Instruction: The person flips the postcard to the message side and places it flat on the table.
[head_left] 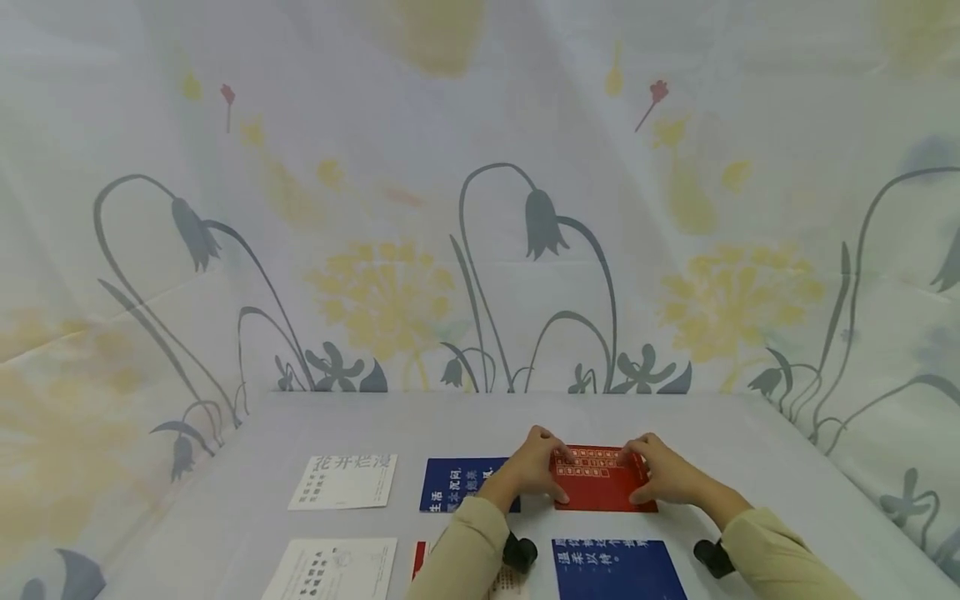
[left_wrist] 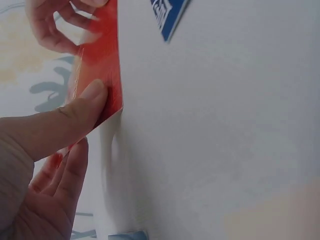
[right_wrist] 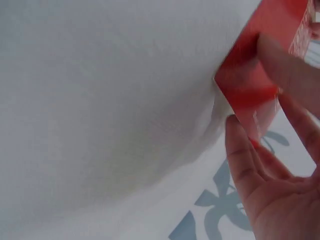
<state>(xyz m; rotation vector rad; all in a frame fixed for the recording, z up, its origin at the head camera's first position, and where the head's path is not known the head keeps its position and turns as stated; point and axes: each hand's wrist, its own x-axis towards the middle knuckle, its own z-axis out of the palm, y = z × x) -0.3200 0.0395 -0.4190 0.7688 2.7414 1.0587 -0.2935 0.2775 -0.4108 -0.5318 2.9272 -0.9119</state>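
A red card (head_left: 602, 492) with rows of pale printed characters lies between my two hands at the far middle-right of the table. My left hand (head_left: 534, 467) pinches its left edge; in the left wrist view the thumb (left_wrist: 94, 92) presses on the card's face while other fingers sit at its edge and behind it. The right hand (head_left: 663, 471) grips the opposite edge. In the right wrist view its thumb (right_wrist: 280, 55) lies on the red face, and fingers reach under the side. The card's near edge is close to the white surface.
A blue card (head_left: 450, 483) lies left of the red one, partly behind my left forearm. Another blue card (head_left: 618, 571) is nearer. Two white cards (head_left: 348, 483) (head_left: 333, 567) lie at the left. A red-and-white card (head_left: 419, 557) is mostly covered by my sleeve. Patterned cloth (head_left: 480, 208) hangs behind.
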